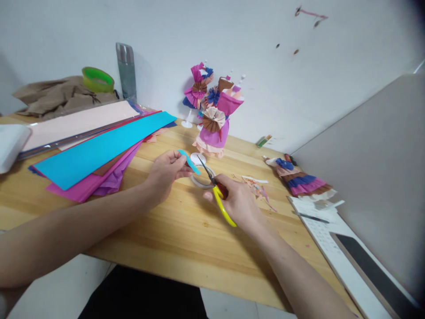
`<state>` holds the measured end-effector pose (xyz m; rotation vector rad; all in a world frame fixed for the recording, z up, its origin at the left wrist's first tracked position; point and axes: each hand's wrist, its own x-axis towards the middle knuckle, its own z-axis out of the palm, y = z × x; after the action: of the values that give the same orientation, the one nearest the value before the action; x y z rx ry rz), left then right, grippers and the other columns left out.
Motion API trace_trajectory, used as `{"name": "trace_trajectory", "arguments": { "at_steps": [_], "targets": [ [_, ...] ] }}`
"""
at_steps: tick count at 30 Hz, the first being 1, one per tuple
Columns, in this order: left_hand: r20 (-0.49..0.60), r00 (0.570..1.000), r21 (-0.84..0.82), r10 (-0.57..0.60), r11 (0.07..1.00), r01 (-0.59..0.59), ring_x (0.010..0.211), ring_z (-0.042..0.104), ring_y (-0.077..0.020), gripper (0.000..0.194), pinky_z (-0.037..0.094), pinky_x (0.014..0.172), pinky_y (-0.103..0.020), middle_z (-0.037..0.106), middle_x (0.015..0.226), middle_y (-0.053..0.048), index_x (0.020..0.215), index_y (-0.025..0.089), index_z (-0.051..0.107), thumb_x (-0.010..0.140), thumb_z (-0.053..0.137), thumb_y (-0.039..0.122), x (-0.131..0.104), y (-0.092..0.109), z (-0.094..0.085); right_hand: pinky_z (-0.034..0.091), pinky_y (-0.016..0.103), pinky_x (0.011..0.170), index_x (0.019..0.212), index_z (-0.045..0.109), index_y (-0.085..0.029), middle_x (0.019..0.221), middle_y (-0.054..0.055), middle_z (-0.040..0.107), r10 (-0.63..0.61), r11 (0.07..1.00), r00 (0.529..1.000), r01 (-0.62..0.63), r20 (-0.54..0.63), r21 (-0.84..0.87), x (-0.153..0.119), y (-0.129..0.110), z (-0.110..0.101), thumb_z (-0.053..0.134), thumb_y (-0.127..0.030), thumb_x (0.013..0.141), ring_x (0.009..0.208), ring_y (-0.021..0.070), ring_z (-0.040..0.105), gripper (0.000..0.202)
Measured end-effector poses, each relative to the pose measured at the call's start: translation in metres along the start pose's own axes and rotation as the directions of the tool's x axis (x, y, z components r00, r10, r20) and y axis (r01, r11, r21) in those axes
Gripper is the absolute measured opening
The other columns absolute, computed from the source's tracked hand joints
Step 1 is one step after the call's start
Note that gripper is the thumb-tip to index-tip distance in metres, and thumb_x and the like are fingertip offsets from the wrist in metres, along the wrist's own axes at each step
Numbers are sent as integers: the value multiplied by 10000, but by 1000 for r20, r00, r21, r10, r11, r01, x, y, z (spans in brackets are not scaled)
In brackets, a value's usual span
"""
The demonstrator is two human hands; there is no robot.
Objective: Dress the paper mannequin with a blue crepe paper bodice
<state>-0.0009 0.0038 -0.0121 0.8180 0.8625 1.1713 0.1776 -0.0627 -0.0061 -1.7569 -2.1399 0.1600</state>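
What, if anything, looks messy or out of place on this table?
Small colored scraps lie scattered on the wooden table beside the right hand, looking like loose litter. Also, one tiered dress lies down at far right, which seems odd because the other ruffled dresses stand upright near the wall.

Along the white wall point(159, 35), a grey-green flask point(127, 73) with a shiny cap is standing upright at the back left of the wooden table point(159, 232). Beside it, a bright green ring point(86, 79) is resting on a bunched brown cloth point(49, 97). A white object point(11, 144) is jutting in at the left edge. At right, a dark pen point(314, 218) is lying across a white flat board point(323, 241), where a dark panel point(368, 265) is also lying. Pale tiles point(66, 283) are showing below.
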Motion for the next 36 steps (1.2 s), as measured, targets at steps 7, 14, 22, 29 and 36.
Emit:
{"name": "trace_trajectory", "arguments": {
  "at_steps": [7, 14, 22, 29, 36],
  "targets": [
    [-165, 970, 126, 179, 979, -160, 567, 610, -91, 200, 506, 575, -193, 604, 583, 16, 690, 154, 527, 882, 552, 105, 15, 10, -7, 306, 254, 556, 969, 655, -189, 768, 52, 711, 33, 996, 955, -5, 294, -94, -4, -9, -3, 678, -395, 801, 648, 186, 618, 267],
    [-123, 978, 125, 170, 980, -155, 558, 601, -79, 232, 473, 514, -175, 578, 614, 29, 687, 162, 495, 909, 516, 95, 10, 17, -3, 446, 296, 712, 1218, 535, -143, 1009, 131, 707, -60, 998, 890, 54, 452, 28, -13, -2, 4, 560, -286, 862, 824, 208, 649, 385],
    [-55, 988, 95, 147, 985, -141, 557, 602, -86, 190, 445, 503, -188, 578, 640, 24, 717, 168, 512, 897, 557, 127, 8, 14, -7, 445, 341, 716, 1369, 509, -241, 1132, 130, 678, -25, 952, 882, 165, 470, -258, -15, -10, -10, 646, -297, 767, 885, 265, 661, 620],
    [-41, 991, 69, 125, 990, -122, 537, 581, -89, 197, 423, 499, -215, 621, 676, -3, 692, 157, 530, 884, 557, 126, 9, 13, -7, 454, 289, 672, 1167, 683, -235, 992, 84, 688, -157, 975, 959, 188, 236, -118, -12, -18, -12, 535, -194, 900, 825, 196, 646, 308],
    [-23, 994, 53, 106, 993, -105, 528, 577, -79, 212, 422, 477, -189, 588, 632, 17, 668, 158, 521, 872, 571, 133, 8, 13, -7, 503, 375, 775, 1261, 637, -161, 991, 132, 634, -402, 884, 860, 454, 313, -112, -15, -34, 27, 578, -269, 922, 922, 249, 585, 361]
  ]
}}
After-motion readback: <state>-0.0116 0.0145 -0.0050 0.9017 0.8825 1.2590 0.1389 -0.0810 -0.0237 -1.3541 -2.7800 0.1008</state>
